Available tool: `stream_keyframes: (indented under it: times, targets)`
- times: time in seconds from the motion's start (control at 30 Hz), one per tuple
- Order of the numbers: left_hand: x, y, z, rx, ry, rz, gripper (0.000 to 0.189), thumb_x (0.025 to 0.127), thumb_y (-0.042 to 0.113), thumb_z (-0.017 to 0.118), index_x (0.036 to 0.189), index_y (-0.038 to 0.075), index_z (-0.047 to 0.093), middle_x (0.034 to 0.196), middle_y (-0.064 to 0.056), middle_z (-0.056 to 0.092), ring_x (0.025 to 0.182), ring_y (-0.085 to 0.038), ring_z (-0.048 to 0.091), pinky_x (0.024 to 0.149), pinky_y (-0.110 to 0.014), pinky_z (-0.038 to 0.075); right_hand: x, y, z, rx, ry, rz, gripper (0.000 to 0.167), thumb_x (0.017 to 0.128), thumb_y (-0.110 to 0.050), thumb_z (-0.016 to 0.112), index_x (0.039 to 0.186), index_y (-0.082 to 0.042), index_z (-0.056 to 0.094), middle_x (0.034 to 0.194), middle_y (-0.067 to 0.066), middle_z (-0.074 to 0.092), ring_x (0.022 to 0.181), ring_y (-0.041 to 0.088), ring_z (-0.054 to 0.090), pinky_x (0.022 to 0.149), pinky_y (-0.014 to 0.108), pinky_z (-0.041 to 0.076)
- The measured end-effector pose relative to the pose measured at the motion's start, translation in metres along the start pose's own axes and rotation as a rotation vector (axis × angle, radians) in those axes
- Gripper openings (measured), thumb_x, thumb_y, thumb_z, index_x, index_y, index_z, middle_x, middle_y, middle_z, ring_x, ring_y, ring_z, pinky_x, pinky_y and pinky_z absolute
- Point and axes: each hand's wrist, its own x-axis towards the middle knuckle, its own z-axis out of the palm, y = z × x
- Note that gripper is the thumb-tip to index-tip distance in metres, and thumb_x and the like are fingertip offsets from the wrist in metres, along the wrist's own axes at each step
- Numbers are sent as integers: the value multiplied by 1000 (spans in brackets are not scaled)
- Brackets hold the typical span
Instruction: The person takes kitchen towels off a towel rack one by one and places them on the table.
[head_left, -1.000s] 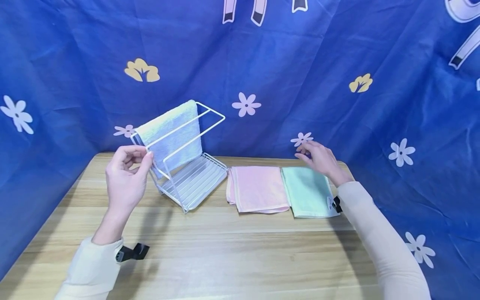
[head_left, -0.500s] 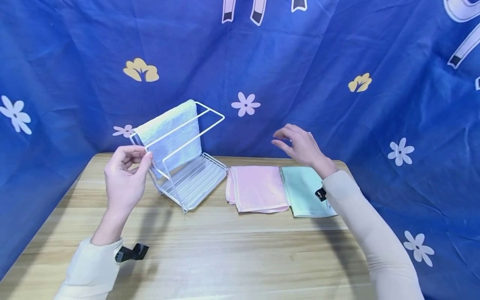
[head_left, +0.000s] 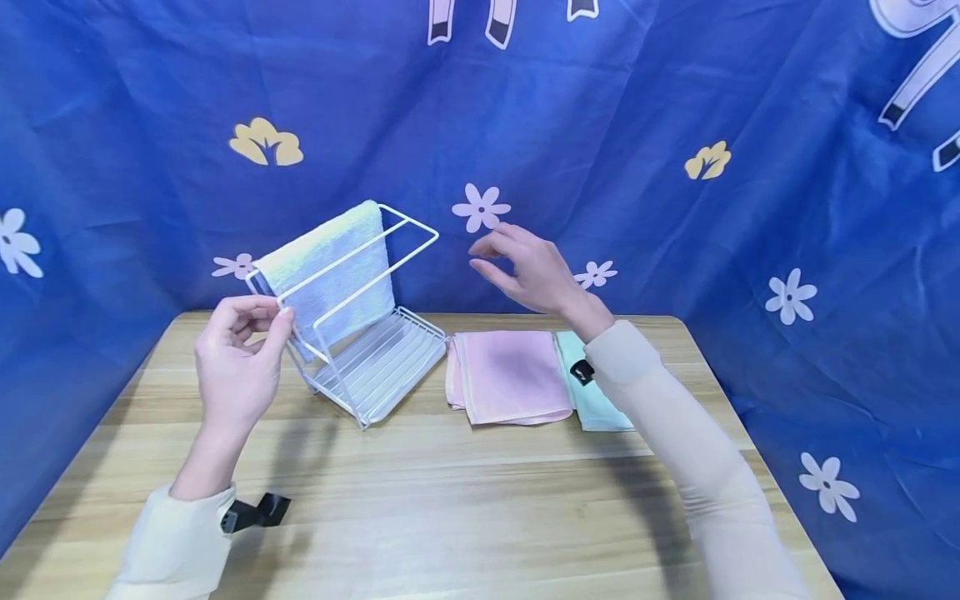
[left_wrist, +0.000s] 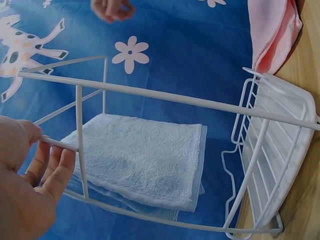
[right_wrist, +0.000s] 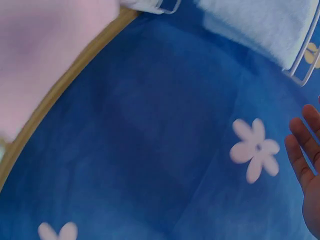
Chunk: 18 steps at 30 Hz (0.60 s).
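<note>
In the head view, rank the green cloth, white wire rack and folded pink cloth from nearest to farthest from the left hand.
1. White wire rack: pinched by the left hand.
2. Folded pink cloth: right of the rack.
3. Green cloth: farther right, partly behind the right sleeve.

A light wood-grain table [head_left: 450, 517], rounded at its far corners, is covered toward its far side by three things; at the left a white wire rack [head_left: 390, 358] is stood, its slatted tray set low over the wood; just beside the tray's right end a folded pink towel [head_left: 513, 387] is laid flat; along its right edge it is adjoined by a mint-green towel [head_left: 594, 408], partly hidden from view; shadows are cast across the nearer boards.
</note>
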Motion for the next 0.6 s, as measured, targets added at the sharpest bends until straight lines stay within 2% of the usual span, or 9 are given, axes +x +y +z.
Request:
stream_keyframes:
  times: [0.13,0.37,0.5,0.6]
  targets:
    - [1,0,-1,4,-2,4,11,96,-2,71,106,-5,69,87,21,67,77,3,64,63,-4,54,23,-16,8,25,-7,-22,19,102,-25,71,114,-11,76,108,5,73,101,18,72,88,33,62]
    - [2,-2,-1,-2,0,3,12,95,-3,72,106,-6,69,86,20,67,76,3,64,63,-4,55,56,-37,22,29,9,-119,21,102,-27,71,113,-9,76,103,5,74,96,18,70,85,28,58]
    - [2,-2,-1,-3,2,7,13,95,-3,72,107,-7,68,86,20,67,76,3,64,63,-5,54,71,-46,29,21,-3,-131,22,103,-27,71,113,-9,76,102,3,73,93,16,69,79,26,56]
    - [2,-2,-2,-2,2,8,12,95,-3,72,106,-7,68,86,20,66,76,3,64,62,-4,54,80,-52,34,25,-41,-119,22,103,-28,70,115,-10,75,104,3,72,95,14,68,78,24,55]
